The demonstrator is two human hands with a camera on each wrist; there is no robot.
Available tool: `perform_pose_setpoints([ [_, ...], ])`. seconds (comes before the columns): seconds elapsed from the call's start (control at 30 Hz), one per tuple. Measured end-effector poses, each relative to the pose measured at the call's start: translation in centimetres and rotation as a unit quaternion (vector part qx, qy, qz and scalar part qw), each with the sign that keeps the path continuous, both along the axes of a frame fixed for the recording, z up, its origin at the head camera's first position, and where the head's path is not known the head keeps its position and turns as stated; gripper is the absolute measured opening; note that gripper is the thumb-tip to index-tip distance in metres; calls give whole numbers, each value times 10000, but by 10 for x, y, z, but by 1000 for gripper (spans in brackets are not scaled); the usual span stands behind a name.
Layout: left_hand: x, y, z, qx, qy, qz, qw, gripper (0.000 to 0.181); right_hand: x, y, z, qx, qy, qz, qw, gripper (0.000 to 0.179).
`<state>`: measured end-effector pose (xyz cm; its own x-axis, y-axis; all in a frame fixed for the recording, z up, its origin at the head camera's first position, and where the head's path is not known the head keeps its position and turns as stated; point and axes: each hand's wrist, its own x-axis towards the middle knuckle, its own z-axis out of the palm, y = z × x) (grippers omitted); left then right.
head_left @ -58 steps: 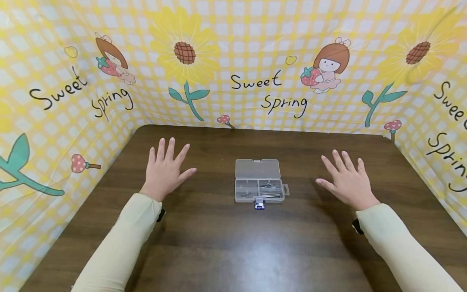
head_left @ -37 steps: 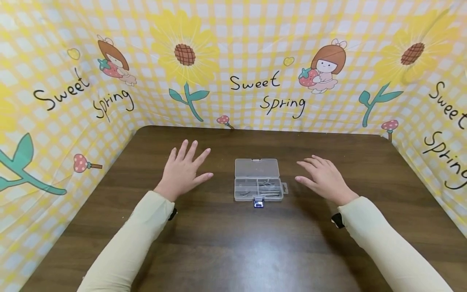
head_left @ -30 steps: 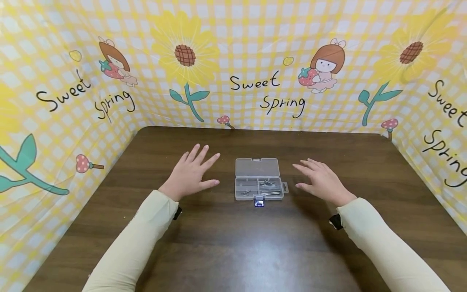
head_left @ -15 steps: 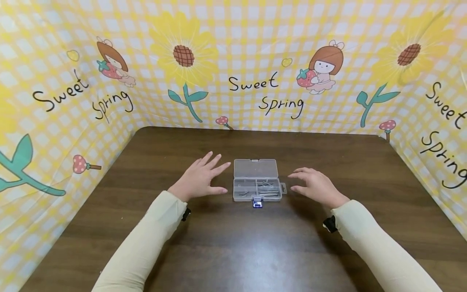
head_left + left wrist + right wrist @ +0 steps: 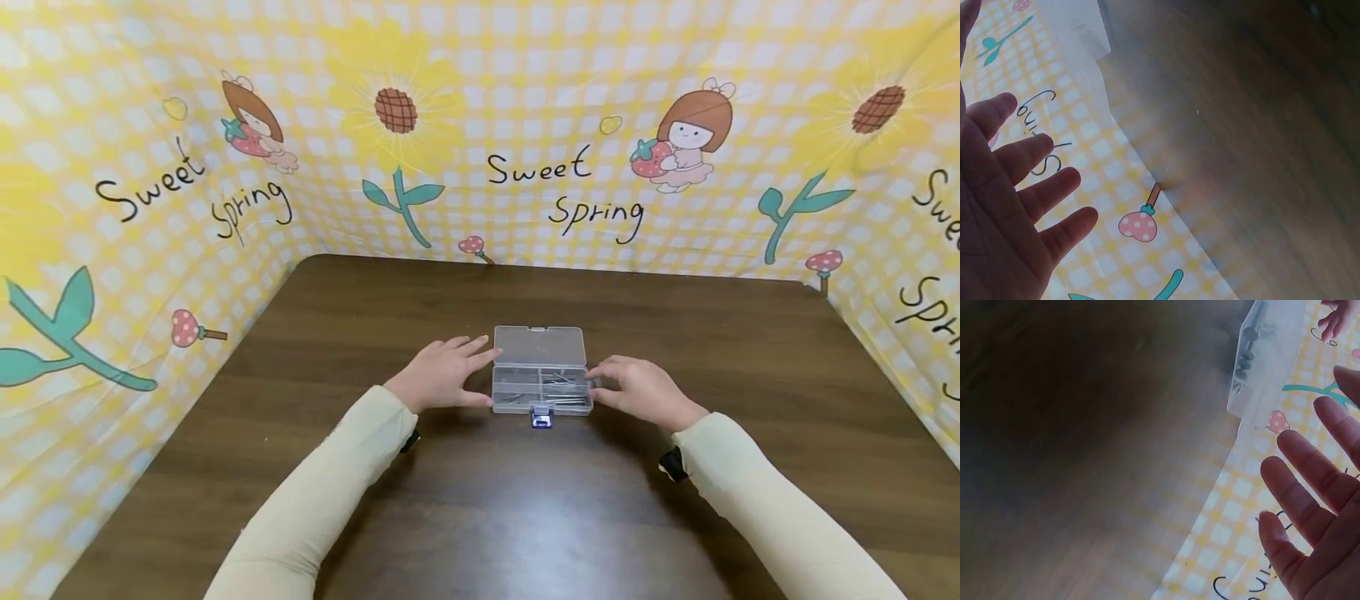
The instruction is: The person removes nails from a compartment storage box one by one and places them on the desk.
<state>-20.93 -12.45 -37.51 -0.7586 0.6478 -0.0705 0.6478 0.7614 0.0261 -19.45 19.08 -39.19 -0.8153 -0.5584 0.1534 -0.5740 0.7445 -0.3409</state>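
A clear plastic compartment box [image 5: 504,409] lies on the table, its lid [image 5: 540,346] folded back away from the person. Thin metal nails [image 5: 566,399] fill the right compartments, and a few small ones lie front left. A blue latch [image 5: 542,418] hangs at the front. My left hand [image 5: 444,373] is at the box's left side, fingers extended, index finger and thumb tips right at its edge. At the opposite side, my right hand [image 5: 637,390] has its fingertips by the hanging tab, fingers slightly bent. The right wrist view shows round nail heads [image 5: 1249,337] through the box wall.
The brown wooden table [image 5: 480,508] ends at a yellow checked cloth [image 5: 450,208] with flowers and lettering, which stands up at the back and both sides. Black bands [image 5: 672,465] show at the sleeve cuffs.
Both hands have come inward from far apart to the two sides of the box. The right hand's fingers have gone from spread to slightly bent. The box stays in place.
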Motion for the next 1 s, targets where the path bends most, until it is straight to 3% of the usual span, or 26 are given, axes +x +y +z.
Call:
perform_pose_setpoints([
  [0.23, -1, 15, -12, 40, -168, -180, 9997, 79, 2, -6, -7, -28, -268, 279, 9992, 17],
  [0.43, -9, 30, -10, 67, -270, -201, 9994, 81, -5, -8, 0, 276, -616, 150, 9976, 12],
  [0.57, -11, 31, -7, -22, -283, -25, 9996, 81, -12, -17, 6, 503, -567, 233, 9969, 14],
  [0.87, -10, 35, -9, -250, -197, -142, 9994, 87, -14, -26, 15, 1383, -479, 329, 9887, 17],
  [1.0, -8, 38, -9, -295, -215, -54, 9993, 86, -15, -28, 15, 1758, -227, 428, 9832, 12],
])
